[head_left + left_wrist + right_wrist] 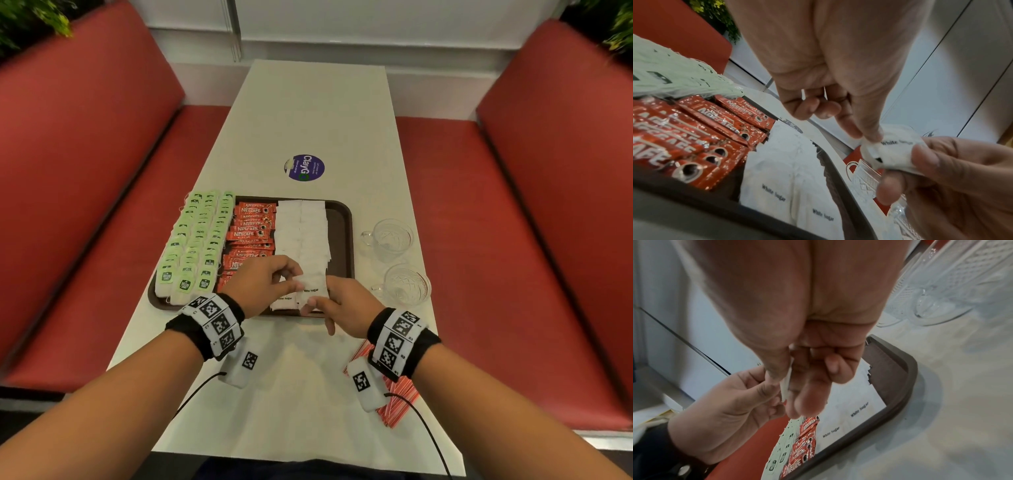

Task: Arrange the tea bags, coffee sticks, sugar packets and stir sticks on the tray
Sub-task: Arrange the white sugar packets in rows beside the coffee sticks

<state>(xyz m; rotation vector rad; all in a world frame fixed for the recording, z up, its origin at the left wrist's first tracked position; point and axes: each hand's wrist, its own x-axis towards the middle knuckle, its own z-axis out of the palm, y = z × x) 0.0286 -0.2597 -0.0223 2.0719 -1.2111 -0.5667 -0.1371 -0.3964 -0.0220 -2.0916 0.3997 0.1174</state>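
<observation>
A white sugar packet (312,289) was held above the near edge of the brown tray (342,219), pinched from both sides. The left hand (263,284) gripped its left end between thumb and fingertips (871,134), and the right hand (346,305) clamped its right end between thumb and curled fingers (925,155). In the left wrist view the words "White Sugar" showed on the held packet, which was slightly crumpled.

Under the hands, more sugar packets (305,233) lay on the tray in 2 overlapping columns. Just left of them were red Nescafe coffee sticks (250,233) in a stacked column, and further left 3 columns of green tea bags (198,240), the outermost overhanging the tray's left rim. The strip of tray right of the sugar was bare.

The tray sat on a white table (318,102). Right of it stood 2 clear glass cups (390,236), 1 behind the other. Red-and-white stir sticks (400,401) lay on the table near the right wrist, partly hidden by it. A round purple sticker (304,168) lay beyond the tray, and red bench seats (85,137) flanked the table.
</observation>
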